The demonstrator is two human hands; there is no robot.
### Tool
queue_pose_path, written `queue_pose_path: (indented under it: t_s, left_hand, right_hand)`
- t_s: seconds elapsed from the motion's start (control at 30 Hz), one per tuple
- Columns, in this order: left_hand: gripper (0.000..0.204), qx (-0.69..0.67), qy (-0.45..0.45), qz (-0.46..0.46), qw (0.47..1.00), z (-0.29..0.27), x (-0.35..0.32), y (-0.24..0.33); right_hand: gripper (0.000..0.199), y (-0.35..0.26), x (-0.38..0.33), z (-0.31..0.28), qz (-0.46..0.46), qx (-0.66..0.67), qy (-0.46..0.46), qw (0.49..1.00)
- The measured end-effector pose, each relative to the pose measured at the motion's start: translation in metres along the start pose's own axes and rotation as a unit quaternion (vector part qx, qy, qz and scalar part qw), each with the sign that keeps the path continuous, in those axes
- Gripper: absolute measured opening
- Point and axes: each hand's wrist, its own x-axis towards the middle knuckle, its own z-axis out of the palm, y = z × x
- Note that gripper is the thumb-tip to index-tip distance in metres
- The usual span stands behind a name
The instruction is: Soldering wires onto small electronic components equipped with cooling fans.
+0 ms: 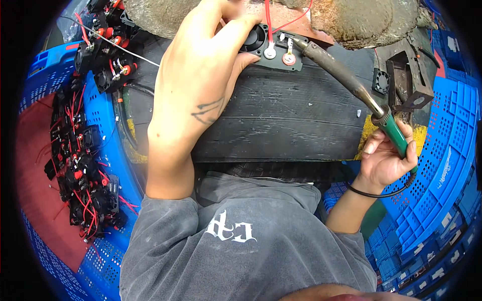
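My left hand [188,83] grips a black fan assembly [275,63] at the far edge of the black work surface. Its small round fan [255,38] sits by my thumb and fingers. Two round metal terminals, one ringed in red, show on its plate, and a red wire [269,20] rises from the left one. My right hand [382,163] is closed round the green handle of a soldering iron [334,68]. The iron slants up to the left, its tip at the assembly beside the right terminal; whether it touches is too small to tell. Some left fingertips are hidden.
A blue crate [95,113] on the left holds many similar fan assemblies [80,165] with red wires. A rough stone-like slab [366,22] lies behind. At the right stand a metal bracket [412,83], a small loose fan [381,80] and blue crates [447,150]. The iron's cord [379,195] loops below my right hand.
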Motion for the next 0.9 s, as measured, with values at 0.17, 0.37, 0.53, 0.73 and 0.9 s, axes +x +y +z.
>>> queue_pose_path:
  t_s: [0.17,0.37,0.53,0.73,0.9]
  left_hand:
    - [0.046,-0.001,0.001,-0.004,1.000,-0.0012,-0.0005,0.0006]
    - [0.045,0.002,0.008,-0.005,1.000,0.0004,-0.0002,0.0020]
    - [0.045,0.001,0.007,-0.001,1.000,0.0012,-0.0006,0.0007]
    - [0.046,0.001,0.006,-0.005,1.000,0.0004,-0.0004,0.0015]
    - [0.046,0.004,0.008,-0.006,1.000,0.0007,-0.0006,0.0015]
  right_hand:
    - [0.050,-0.0016,-0.0026,-0.0054,0.001,0.007,-0.009,1.000]
    - [0.048,-0.0029,-0.0046,-0.0014,-0.002,0.012,0.010,1.000]
    - [0.048,-0.0034,-0.0057,-0.0020,-0.005,0.008,0.018,1.000]
    - [0.048,-0.0030,-0.0048,-0.0027,-0.001,0.013,0.017,1.000]
    - [0.048,-0.0038,-0.0053,0.0018,0.000,0.023,0.027,0.999]
